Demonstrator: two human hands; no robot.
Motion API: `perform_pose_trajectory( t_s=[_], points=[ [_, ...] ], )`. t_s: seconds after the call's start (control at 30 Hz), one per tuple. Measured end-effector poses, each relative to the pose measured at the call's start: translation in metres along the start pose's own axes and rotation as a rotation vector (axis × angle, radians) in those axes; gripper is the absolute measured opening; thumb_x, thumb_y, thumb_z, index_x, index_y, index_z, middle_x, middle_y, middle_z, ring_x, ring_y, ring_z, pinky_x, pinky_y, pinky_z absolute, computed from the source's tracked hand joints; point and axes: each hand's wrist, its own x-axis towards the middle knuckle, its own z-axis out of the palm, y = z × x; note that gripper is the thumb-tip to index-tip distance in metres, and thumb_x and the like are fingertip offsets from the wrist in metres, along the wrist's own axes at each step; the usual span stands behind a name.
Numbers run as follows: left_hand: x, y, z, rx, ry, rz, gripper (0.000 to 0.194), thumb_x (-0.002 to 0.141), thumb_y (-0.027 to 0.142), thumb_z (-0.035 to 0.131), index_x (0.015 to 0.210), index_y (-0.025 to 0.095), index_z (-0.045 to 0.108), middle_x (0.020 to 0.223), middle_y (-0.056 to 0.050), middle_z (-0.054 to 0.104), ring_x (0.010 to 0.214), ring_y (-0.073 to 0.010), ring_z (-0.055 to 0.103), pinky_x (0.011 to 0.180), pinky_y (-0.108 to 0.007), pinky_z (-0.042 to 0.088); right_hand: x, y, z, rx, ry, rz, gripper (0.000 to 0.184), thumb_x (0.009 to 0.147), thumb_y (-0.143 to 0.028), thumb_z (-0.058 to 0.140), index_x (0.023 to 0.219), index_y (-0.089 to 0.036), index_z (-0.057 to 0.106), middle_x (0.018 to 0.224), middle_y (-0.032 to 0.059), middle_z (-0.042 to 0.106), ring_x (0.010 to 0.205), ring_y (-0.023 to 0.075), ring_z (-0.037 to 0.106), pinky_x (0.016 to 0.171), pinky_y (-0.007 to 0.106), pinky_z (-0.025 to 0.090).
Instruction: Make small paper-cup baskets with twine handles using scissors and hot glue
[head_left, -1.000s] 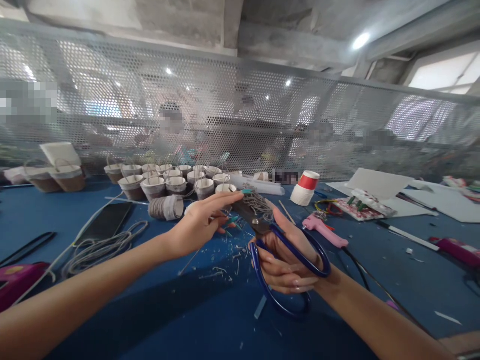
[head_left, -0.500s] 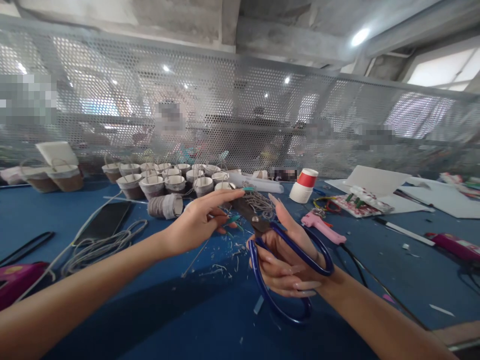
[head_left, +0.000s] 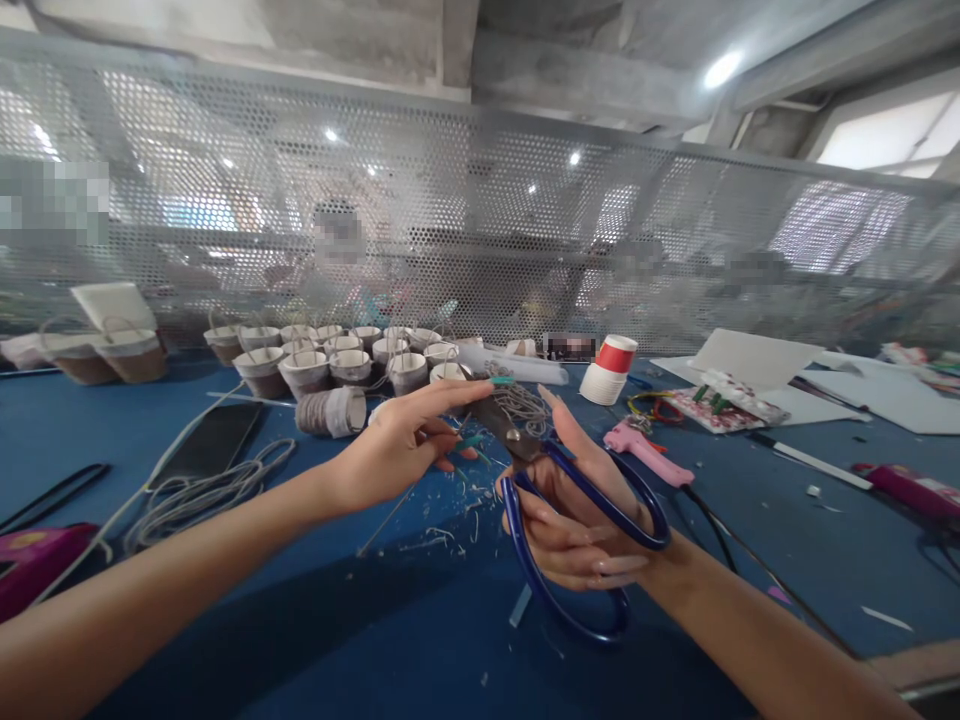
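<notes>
A: Leftmost, on the blue tabletop (head_left: 112,430): a black phone (head_left: 206,443) lying flat, a loose coil of grey cord (head_left: 202,493) just in front of it. Behind them, a cluster of small wrapped cups (head_left: 330,362), one tipped on its side.

B: And the left hand (head_left: 397,445)?

A: Raised above the tabletop, index finger stretched out straight, the other fingers curled under and pinching something thin. Too small to tell what. Its fingertip meets the blade end of the scissors (head_left: 570,520).

B: Who holds the scissors?

A: The right hand (head_left: 574,515). Fingers are threaded through the large blue loops and closed on them, palm up. The blades point away toward the cups and look nearly shut, with a grey tangle of string (head_left: 521,405) at them.

B: Further right?

A: Near the scissors, a pink glue gun (head_left: 649,458). Behind it a red-and-white cup stack (head_left: 611,370); white sheets (head_left: 757,362) well beyond.
</notes>
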Motion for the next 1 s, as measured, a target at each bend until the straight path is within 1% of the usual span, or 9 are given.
perform_pose_trajectory(
  t_s=[0.2, 0.4, 0.53, 0.7, 0.77, 0.83, 0.9, 0.93, 1.0],
  points=[
    [-0.001, 0.0, 0.0, 0.021, -0.004, 0.016, 0.053, 0.08, 0.003, 0.043, 0.125, 0.03, 0.049, 0.139, -0.006, 0.038, 0.08, -0.0145, 0.068, 0.058, -0.018, 0.057, -0.001, -0.001, 0.001, 0.025, -0.017, -0.004, 0.088, 0.073, -0.077, -0.005, 0.068, -0.012, 0.053, 0.043, -0.003, 0.043, 0.028, 0.0056, 0.037, 0.026, 0.016, 0.031],
    [0.0, 0.0, -0.001, 0.053, -0.012, 0.017, 0.051, 0.08, 0.005, 0.044, 0.124, 0.03, 0.05, 0.138, -0.006, 0.039, 0.08, -0.0141, 0.067, 0.059, -0.019, 0.057, -0.001, -0.001, -0.002, 0.062, -0.055, -0.005, 0.087, 0.073, -0.077, -0.003, 0.069, -0.011, 0.054, 0.042, -0.0037, 0.042, 0.027, 0.0048, 0.034, 0.025, 0.015, 0.029],
    [0.003, -0.006, -0.002, 0.051, -0.022, -0.039, 0.053, 0.08, 0.008, 0.046, 0.127, 0.032, 0.046, 0.14, -0.005, 0.036, 0.081, -0.0142, 0.067, 0.061, -0.021, 0.057, 0.001, -0.002, -0.007, 0.029, 0.004, 0.004, 0.085, 0.075, -0.076, -0.003, 0.069, -0.012, 0.053, 0.043, -0.0037, 0.042, 0.03, 0.0049, 0.036, 0.028, 0.015, 0.032],
    [0.006, -0.008, -0.004, -0.001, -0.019, -0.088, 0.055, 0.077, 0.016, 0.057, 0.128, 0.03, 0.043, 0.137, -0.007, 0.041, 0.098, -0.0205, 0.062, 0.063, -0.022, 0.055, 0.003, -0.004, -0.017, 0.0, 0.088, 0.008, 0.083, 0.073, -0.077, -0.001, 0.068, -0.013, 0.05, 0.044, -0.0038, 0.043, 0.029, 0.0034, 0.034, 0.028, 0.014, 0.032],
    [0.007, -0.006, -0.005, -0.039, -0.035, -0.108, 0.059, 0.077, 0.022, 0.06, 0.132, 0.029, 0.038, 0.137, -0.009, 0.042, 0.098, -0.0208, 0.062, 0.063, -0.023, 0.054, 0.003, -0.004, -0.02, 0.004, 0.093, 0.02, 0.083, 0.073, -0.078, -0.002, 0.067, -0.013, 0.05, 0.044, -0.0038, 0.043, 0.028, 0.0033, 0.034, 0.027, 0.014, 0.032],
    [0.007, -0.005, -0.006, -0.067, -0.035, -0.121, 0.06, 0.079, 0.026, 0.058, 0.134, 0.029, 0.034, 0.136, -0.01, 0.042, 0.093, -0.0191, 0.063, 0.065, -0.026, 0.055, 0.004, -0.003, -0.021, 0.011, 0.096, 0.028, 0.083, 0.072, -0.078, -0.003, 0.067, -0.013, 0.05, 0.043, -0.0042, 0.041, 0.028, 0.0033, 0.033, 0.026, 0.014, 0.031],
    [0.008, -0.007, -0.007, -0.013, 0.013, -0.113, 0.053, 0.084, 0.03, 0.051, 0.134, 0.028, 0.032, 0.134, -0.011, 0.043, 0.086, -0.0163, 0.064, 0.066, -0.028, 0.055, 0.005, -0.001, -0.021, 0.02, 0.098, 0.032, 0.083, 0.073, -0.077, -0.003, 0.067, -0.013, 0.049, 0.041, -0.0051, 0.039, 0.028, 0.0034, 0.031, 0.026, 0.013, 0.031],
    [0.008, -0.007, -0.008, 0.069, 0.063, -0.088, 0.049, 0.086, 0.031, 0.048, 0.132, 0.027, 0.034, 0.132, -0.011, 0.044, 0.083, -0.0151, 0.064, 0.065, -0.028, 0.054, 0.005, 0.0, -0.021, 0.022, 0.101, 0.036, 0.082, 0.074, -0.076, -0.003, 0.067, -0.014, 0.049, 0.04, -0.0055, 0.037, 0.028, 0.0035, 0.031, 0.026, 0.013, 0.032],
    [0.008, -0.008, -0.01, 0.331, 0.21, 0.004, 0.039, 0.087, 0.032, 0.044, 0.124, 0.022, 0.04, 0.123, -0.011, 0.048, 0.081, -0.0147, 0.062, 0.065, -0.028, 0.053, 0.006, 0.0, -0.021, 0.028, 0.098, 0.043, 0.08, 0.076, -0.075, -0.003, 0.066, -0.014, 0.049, 0.038, -0.0061, 0.035, 0.027, 0.0034, 0.03, 0.027, 0.013, 0.031]
  ],
)
